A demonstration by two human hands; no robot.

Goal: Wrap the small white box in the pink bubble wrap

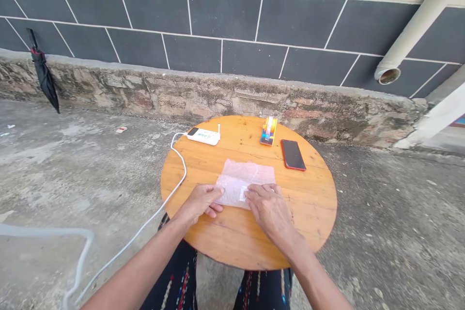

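A pinkish, translucent sheet of bubble wrap (249,173) lies folded on the round wooden table (236,247) in front of me. My left hand (203,202) pinches its left edge, thumb on top and the other fingers beneath. On the near right part of the wrap, my right hand (268,205) is closed with bent fingers, gripping it beside a small white square (243,193). Part of that square is under the fingertips, and I cannot make out what it is. The wrap's near right corner is hidden by the right hand.
Toward the table's far side are a white device (203,136) with a cable (183,164), a tape dispenser (269,131) and a red-edged phone (293,154). A folded black umbrella (45,75) leans on the stone wall base (174,94). A drainpipe (410,29) slants down at right.
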